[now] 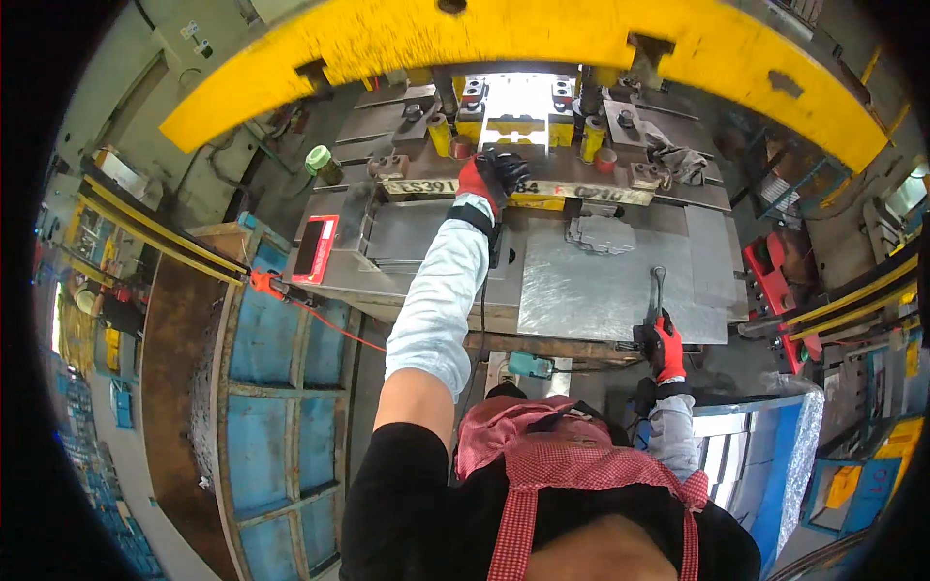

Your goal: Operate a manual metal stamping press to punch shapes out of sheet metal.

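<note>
My left hand [494, 179], in a red and black glove, reaches forward over the front edge of the press die [542, 191]. Its dark fingers blend into the die, so their grip is unclear. My right hand [665, 349], gloved the same way, is at the near edge of a flat metal sheet [581, 290]. It is closed round the handle end of a long grey tool with a rounded head [659, 279]. Toward the back of the sheet lies a small stack of thin cut metal pieces [603, 234].
A yellow press beam [542, 34] arches across the top. Left of the die stand a green-capped bottle [320, 160] and a red-framed panel [315, 250]. A grey rag [678, 158] lies at back right. A blue-panelled rack [262, 436] stands on the left.
</note>
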Tool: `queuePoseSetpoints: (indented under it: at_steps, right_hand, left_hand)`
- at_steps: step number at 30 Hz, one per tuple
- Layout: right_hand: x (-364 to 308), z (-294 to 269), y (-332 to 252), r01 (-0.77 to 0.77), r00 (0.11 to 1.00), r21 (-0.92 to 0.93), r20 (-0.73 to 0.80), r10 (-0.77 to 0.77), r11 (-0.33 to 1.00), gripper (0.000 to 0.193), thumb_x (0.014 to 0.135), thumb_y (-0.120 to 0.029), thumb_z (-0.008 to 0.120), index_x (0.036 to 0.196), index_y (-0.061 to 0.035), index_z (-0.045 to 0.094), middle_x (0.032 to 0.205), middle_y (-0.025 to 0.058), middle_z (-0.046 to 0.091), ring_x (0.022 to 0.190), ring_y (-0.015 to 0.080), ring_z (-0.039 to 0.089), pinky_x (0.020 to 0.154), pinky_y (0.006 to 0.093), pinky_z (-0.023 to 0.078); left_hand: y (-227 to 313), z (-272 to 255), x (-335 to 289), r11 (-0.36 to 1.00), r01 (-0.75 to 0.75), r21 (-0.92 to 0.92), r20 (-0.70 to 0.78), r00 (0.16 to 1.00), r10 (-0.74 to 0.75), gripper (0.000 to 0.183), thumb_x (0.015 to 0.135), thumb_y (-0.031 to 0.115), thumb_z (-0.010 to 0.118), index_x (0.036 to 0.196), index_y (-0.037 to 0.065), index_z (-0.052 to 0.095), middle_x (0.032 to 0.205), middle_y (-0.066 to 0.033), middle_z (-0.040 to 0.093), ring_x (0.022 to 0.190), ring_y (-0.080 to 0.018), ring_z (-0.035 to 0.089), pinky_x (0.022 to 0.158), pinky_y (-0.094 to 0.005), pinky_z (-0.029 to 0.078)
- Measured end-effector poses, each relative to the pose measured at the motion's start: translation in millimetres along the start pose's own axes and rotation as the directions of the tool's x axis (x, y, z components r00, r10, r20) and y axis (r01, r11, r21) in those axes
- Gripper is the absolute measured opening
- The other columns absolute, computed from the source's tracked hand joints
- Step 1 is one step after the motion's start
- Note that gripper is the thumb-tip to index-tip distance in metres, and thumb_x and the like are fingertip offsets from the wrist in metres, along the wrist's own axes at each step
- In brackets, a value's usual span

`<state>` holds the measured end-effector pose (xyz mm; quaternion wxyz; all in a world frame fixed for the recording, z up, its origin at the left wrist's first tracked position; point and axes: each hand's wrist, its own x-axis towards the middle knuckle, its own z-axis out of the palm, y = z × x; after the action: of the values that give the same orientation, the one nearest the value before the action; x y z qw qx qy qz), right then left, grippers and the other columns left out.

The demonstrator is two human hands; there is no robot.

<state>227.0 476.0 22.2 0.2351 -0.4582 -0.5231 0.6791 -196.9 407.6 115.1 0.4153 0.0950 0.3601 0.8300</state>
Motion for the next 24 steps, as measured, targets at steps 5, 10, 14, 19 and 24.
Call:
queuePoseSetpoints:
  at_steps: [5, 10, 14, 19, 24]
  right_hand:
    - [20, -17, 27, 0.065, 0.998, 0.045, 0.019, -0.066, 0.997, 0.035, 0.076, -0.013, 0.057, 0.109, -0.0069, 0.047, 0.067, -0.0011, 0.051, 0.051, 0.0072, 0.044, 0.043, 0.0222, 0.034]
    - [36, -24, 48, 0.108, 0.993, 0.190, 0.017, -0.113, 0.976, 0.059, 0.074, -0.010, 0.057, 0.129, -0.0042, 0.036, 0.070, 0.0003, 0.053, 0.052, 0.0070, 0.045, 0.044, 0.0211, 0.035]
    - [22, -19, 35, 0.053, 0.999, 0.222, -0.003, -0.054, 0.974, 0.049, 0.076, -0.009, 0.056, 0.122, -0.0023, 0.040, 0.072, 0.0005, 0.053, 0.055, 0.0089, 0.048, 0.048, 0.0226, 0.039]
    - [13, -15, 22, 0.063, 0.996, 0.130, 0.049, -0.070, 0.989, 0.041, 0.079, -0.011, 0.055, 0.118, -0.0036, 0.046, 0.073, -0.0021, 0.050, 0.058, 0.0075, 0.047, 0.050, 0.0220, 0.040]
    - [5, -8, 15, 0.057, 0.992, 0.136, 0.103, -0.071, 0.989, 0.045, 0.082, -0.014, 0.054, 0.123, -0.0021, 0.042, 0.073, -0.0034, 0.049, 0.058, 0.0061, 0.044, 0.051, 0.0214, 0.039]
  left_hand:
    - [-1, 3, 5, 0.992, 0.098, -0.080, -0.031, 0.994, -0.101, 0.051, 0.089, 0.036, 0.032, 0.109, -0.009, 0.045, 0.102, -0.0249, 0.055, 0.086, -0.0372, 0.057, 0.077, -0.0466, 0.048]
    - [1, 18, -4, 0.990, 0.087, -0.109, -0.135, 0.986, -0.101, 0.049, 0.088, 0.033, 0.034, 0.112, -0.010, 0.042, 0.108, -0.0271, 0.051, 0.091, -0.0395, 0.054, 0.080, -0.0475, 0.047]
    - [2, 22, -14, 0.996, 0.067, -0.065, -0.051, 0.996, -0.070, 0.055, 0.089, 0.038, 0.032, 0.113, -0.010, 0.039, 0.105, -0.0269, 0.051, 0.088, -0.0385, 0.056, 0.076, -0.0464, 0.049]
    - [-10, -8, 2, 0.994, -0.106, -0.037, 0.082, 0.991, 0.109, 0.039, 0.090, 0.033, 0.036, 0.099, -0.003, 0.047, 0.085, -0.0178, 0.058, 0.074, -0.0323, 0.060, 0.068, -0.0426, 0.052]
    - [-5, -23, 10, 0.992, -0.103, 0.076, 0.039, 0.994, 0.100, 0.032, 0.089, 0.020, 0.036, 0.099, -0.005, 0.052, 0.090, -0.0193, 0.061, 0.083, -0.0321, 0.061, 0.075, -0.0412, 0.051]
